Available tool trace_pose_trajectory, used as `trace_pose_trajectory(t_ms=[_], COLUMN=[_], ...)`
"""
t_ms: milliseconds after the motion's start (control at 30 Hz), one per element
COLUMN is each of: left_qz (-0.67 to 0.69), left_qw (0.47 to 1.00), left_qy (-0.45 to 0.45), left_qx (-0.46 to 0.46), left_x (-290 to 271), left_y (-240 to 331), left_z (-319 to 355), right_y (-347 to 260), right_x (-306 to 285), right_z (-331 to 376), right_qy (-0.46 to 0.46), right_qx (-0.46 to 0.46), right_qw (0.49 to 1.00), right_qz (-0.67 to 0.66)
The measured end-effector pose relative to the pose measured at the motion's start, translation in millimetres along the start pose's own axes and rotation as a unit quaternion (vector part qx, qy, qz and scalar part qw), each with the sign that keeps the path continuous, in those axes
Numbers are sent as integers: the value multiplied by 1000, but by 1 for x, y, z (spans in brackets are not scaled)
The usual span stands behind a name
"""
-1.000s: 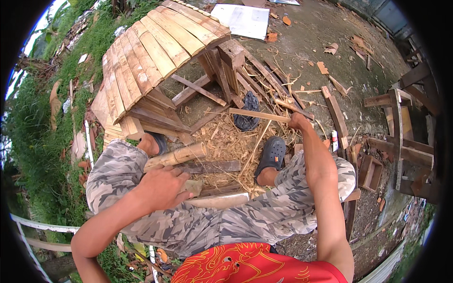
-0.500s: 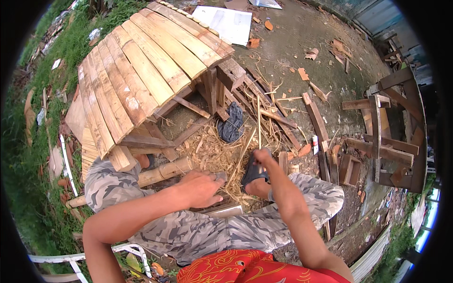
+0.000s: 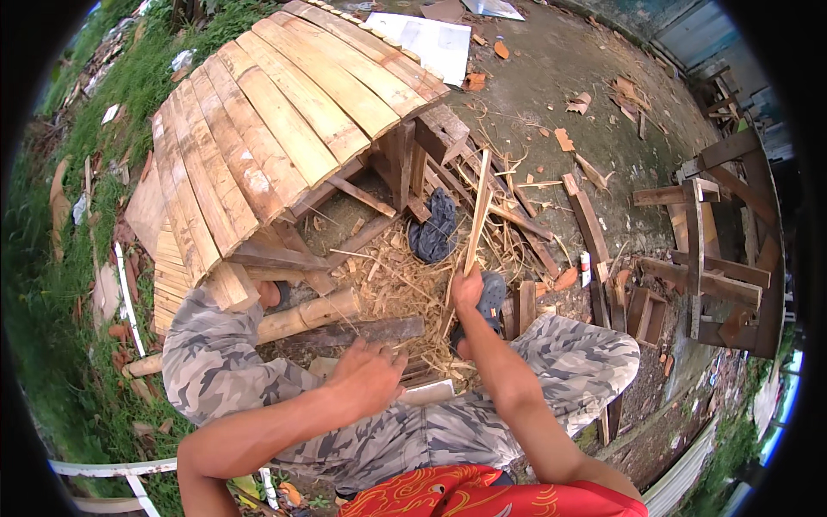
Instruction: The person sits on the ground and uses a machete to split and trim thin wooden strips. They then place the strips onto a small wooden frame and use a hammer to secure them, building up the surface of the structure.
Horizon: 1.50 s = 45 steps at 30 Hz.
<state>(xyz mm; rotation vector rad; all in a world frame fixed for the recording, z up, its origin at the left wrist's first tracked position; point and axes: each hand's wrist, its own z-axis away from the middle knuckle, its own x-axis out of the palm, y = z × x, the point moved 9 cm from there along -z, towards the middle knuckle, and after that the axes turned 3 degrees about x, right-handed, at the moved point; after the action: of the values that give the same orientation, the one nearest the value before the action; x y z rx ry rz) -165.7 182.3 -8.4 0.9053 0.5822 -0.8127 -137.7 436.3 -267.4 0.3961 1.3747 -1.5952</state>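
Observation:
My right hand is closed around a long, pale bamboo strip, which stands up at a slant from my fist. Beside my right foot in a dark sandal, shavings lie under this hand. My left hand is over my lap, its fingers bent inward; what they hold, if anything, I cannot make out. A dark wooden board lies just beyond it. Close to my left fingers is a flat, whitish-edged piece. A bamboo pole runs beside my left leg.
A bamboo-slat table on dark wooden legs stands ahead to the left. Shavings cover the ground around a crumpled black plastic bag. Sticks and boards are piled ahead. An overturned wooden frame stands at the right.
My right hand has turned the bamboo strip, which now shows broader and leans right. My left hand has drawn back toward my lap, uncovering the dark board. The whole view has shifted slightly.

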Motion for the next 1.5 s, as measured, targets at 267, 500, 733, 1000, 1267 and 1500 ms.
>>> trace_pose_trajectory(t_ms=[267,500,733,1000,1267,1500], left_qz=[13,21,7,-20,-10,-11], left_qw=[999,998,995,998,999,999], left_qy=[37,43,28,23,11,53], left_qx=[4,-28,-98,-61,-30,-1], left_x=[-16,-22,-1,-9,-14,-25], left_y=[4,-6,-47,-24,4,12], left_z=[9,5,4,0,11,25], right_y=[-196,-186,-213,-204,-168,-98], right_x=[-57,75,204,202,80,-113], right_z=[-87,-36,2,26,-7,-90], right_qy=[133,-237,-214,-313,-378,-544], right_qx=[-338,-289,-383,-395,-320,1], right_qw=[927,873,836,803,854,814], right_qz=[95,315,328,317,160,204])
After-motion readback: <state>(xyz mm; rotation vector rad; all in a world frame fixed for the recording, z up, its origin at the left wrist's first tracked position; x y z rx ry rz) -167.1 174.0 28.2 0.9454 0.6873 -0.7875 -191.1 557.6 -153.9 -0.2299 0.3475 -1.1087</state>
